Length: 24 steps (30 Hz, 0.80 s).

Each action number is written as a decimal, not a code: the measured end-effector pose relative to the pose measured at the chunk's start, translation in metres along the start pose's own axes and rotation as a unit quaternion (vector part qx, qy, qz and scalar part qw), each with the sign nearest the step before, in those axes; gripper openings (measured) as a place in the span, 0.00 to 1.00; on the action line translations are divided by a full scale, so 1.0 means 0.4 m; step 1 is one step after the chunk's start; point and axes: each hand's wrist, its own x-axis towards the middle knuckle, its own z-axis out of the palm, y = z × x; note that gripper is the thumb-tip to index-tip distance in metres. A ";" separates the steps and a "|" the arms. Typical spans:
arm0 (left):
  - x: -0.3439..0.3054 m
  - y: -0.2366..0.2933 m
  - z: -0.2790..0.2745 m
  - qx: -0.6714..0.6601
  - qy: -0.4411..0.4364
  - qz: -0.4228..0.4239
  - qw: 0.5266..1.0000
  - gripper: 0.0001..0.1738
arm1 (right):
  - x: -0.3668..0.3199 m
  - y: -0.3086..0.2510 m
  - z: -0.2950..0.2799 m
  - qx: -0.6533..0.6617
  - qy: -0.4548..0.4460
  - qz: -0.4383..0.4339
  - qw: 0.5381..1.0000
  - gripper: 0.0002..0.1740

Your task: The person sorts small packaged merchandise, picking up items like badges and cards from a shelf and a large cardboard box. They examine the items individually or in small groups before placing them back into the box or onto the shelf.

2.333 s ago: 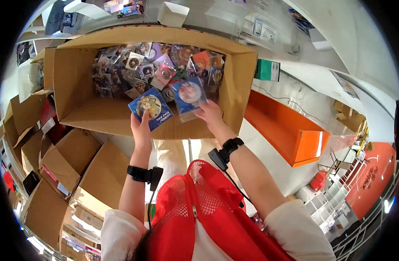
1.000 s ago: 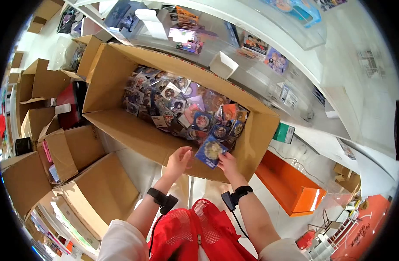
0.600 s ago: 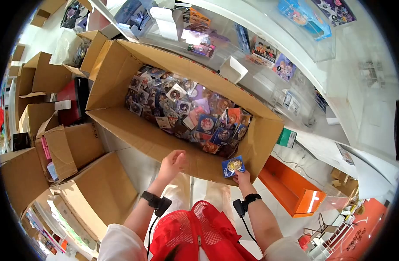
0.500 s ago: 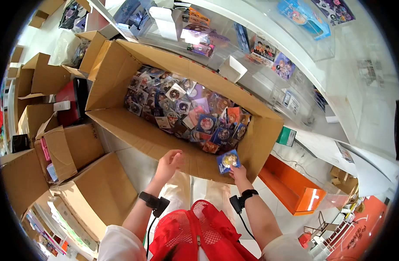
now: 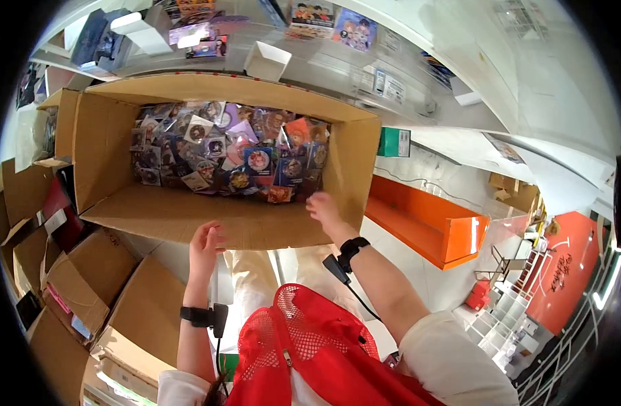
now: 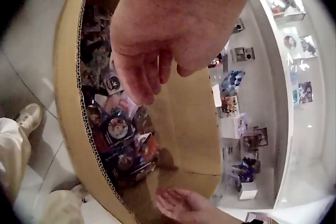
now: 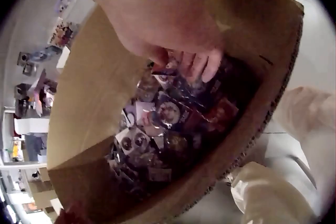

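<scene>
Carton (image 5: 141, 213) is left uncovered; packets (image 5: 222, 145) can be reached from above. Sideways entry is barred by its walls (image 5: 351, 159). Far side is hemmed by shelf (image 5: 324, 78), left by cardboard boxes (image 5: 148, 308), right by orange bin (image 5: 418, 220). Open air is found between left grip (image 5: 205, 247) and right grip (image 5: 326, 211).

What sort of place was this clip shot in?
Probably a merchandise shop or its stock area: a big cardboard box holds many bagged badges, small packaged goods sit on the shelf beyond it, and more open cartons stand nearby.
</scene>
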 end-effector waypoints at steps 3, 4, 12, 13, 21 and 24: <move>0.020 -0.015 0.012 0.005 -0.010 0.007 1.000 0.15 | 0.018 -0.122 -0.057 0.055 0.006 -0.136 0.989 0.11; 0.025 -0.007 0.018 0.004 -0.014 0.013 1.000 0.15 | 0.020 -0.181 -0.071 0.084 0.035 -0.165 0.982 0.10; 0.066 0.134 0.125 -0.218 0.005 -0.011 0.976 0.16 | 0.263 -0.519 -0.316 -0.079 0.347 -0.350 0.867 0.15; 0.079 0.141 0.142 -0.298 0.003 -0.029 0.954 0.15 | 0.256 -0.571 -0.343 -0.116 0.337 -0.273 0.894 0.17; 0.168 0.179 0.274 -0.537 -0.051 0.026 0.841 0.13 | 0.526 -0.700 -0.658 -0.547 0.299 -0.179 0.761 0.22; 0.183 0.166 0.343 -0.541 -0.049 0.008 0.840 0.12 | 0.600 -0.714 -0.756 -0.638 0.180 -0.137 0.736 0.25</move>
